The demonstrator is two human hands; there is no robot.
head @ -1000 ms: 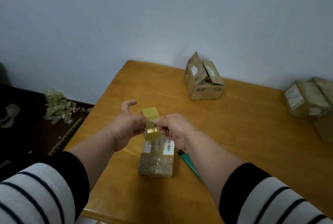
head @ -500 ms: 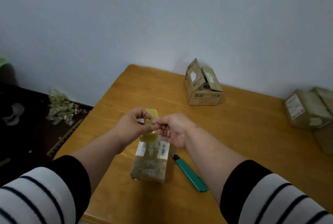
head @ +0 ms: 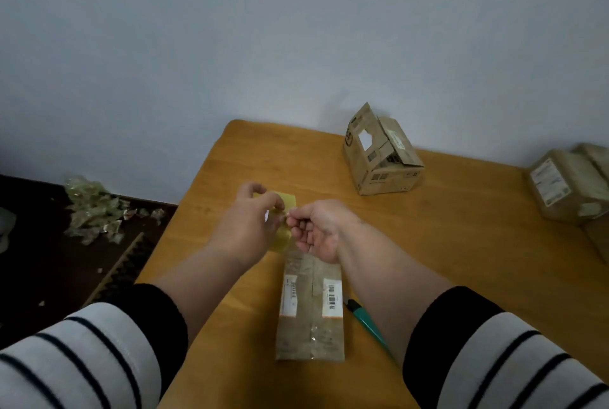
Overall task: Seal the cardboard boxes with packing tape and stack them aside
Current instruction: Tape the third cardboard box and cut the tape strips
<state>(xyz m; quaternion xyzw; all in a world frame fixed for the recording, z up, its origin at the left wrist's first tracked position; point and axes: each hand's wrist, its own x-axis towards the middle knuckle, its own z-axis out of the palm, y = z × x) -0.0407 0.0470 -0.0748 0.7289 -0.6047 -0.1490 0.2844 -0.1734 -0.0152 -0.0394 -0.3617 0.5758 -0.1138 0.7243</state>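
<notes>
Since the earlier frames, more of the narrow cardboard box (head: pixel 310 306) is exposed below the hands, and the pair of hands is seen farther up the wooden table (head: pixel 461 244).

Roll of yellowish packing tape (head: pixel 286 201) held above the far end of the box. Left hand (head: pixel 245 227) curled round the roll, thumb raised behind it. Right hand (head: pixel 318 230) pinching at the tape's edge with thumb and forefinger, remaining fingers loosely curled, palm turned up. Whether a free end has been lifted cannot be told.

Box lying flat, long axis toward the viewer, two barcode labels on top, clear tape noted along its length. Teal utility knife (head: pixel 365 319) just beside the box's right edge, partly hidden by the right forearm.

Small carton with open flaps (head: pixel 382 158) seen at the far side of the table, near the wall. Taped boxes (head: pixel 566 188) grouped at the right edge. Crumpled tape scraps (head: pixel 92 211) piled on the dark floor, left of the table.
</notes>
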